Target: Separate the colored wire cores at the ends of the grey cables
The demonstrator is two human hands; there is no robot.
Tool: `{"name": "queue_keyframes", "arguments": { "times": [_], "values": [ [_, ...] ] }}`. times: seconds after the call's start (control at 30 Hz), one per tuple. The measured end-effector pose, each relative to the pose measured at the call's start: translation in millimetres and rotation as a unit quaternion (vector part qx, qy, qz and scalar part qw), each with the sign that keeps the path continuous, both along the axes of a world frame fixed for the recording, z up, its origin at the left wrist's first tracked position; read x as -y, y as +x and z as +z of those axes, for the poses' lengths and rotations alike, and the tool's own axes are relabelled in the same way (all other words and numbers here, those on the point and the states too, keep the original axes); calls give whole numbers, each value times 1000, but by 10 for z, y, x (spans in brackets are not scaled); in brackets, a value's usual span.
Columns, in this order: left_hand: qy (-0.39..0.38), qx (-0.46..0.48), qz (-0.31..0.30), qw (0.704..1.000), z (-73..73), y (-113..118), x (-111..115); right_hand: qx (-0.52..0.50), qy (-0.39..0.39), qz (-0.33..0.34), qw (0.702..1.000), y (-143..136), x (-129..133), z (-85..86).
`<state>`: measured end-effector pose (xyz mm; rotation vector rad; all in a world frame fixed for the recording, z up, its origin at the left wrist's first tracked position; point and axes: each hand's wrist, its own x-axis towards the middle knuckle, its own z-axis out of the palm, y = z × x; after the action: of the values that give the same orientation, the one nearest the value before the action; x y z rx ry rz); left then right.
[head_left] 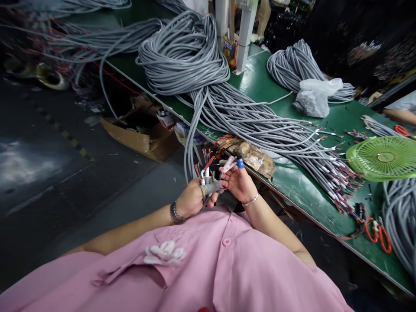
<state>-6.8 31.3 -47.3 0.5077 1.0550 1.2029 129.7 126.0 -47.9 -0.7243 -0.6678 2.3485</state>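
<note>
My left hand (191, 198) is closed around several grey cables (191, 147) whose stripped ends point up. White sleeves and thin coloured wires (208, 160) fan out above its fingers. Its thumb wears a grey wrap (211, 187). Just to the right, my right hand (240, 184) has its palm turned up and its thumb apart from its loosely bent fingers. A blue cover (240, 163) sits on the thumb, and a pale pink wrap (229, 164) is on a finger. Its fingertips touch or nearly touch the coloured wires; a firm grip on any does not show.
A large coil of grey cable (183, 56) lies on the green table (256, 71), its stripped ends spread to the right. Nearby are a tape-wrapped block (253, 158), a green fan (385, 158), orange-handled scissors (378, 234) and a plastic bag (315, 97). A cardboard box (136, 136) stands below.
</note>
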Motion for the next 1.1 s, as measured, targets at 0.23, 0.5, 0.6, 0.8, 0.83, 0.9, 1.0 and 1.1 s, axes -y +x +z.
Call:
{"name": "queue_keyframes", "arguments": {
  "times": [0.23,0.5,0.6,0.8,0.83,0.9,1.0,1.1],
  "values": [
    [7,-11,28,1000,135,34,-59,109,150,-117,976,-37,57,-61],
    [-2,-14,23,1000,64,33,-114,56,93,-95,990,-94,12,-88],
    [3,-18,18,1000,10,34,-123,26,47,-113,992,-122,-3,-60],
    [-6,-29,13,999,10,54,-134,22,33,-138,990,-143,8,-50],
    [-4,-30,14,999,14,57,-135,20,34,-137,990,-144,9,-52],
    [3,-29,21,999,18,59,-135,13,34,-126,991,-143,9,-55],
    [5,-23,33,999,13,54,-127,13,15,-103,994,-136,5,-50],
    [-5,-26,48,999,21,46,-93,7,-13,-82,997,-108,8,-38]
  ]
}}
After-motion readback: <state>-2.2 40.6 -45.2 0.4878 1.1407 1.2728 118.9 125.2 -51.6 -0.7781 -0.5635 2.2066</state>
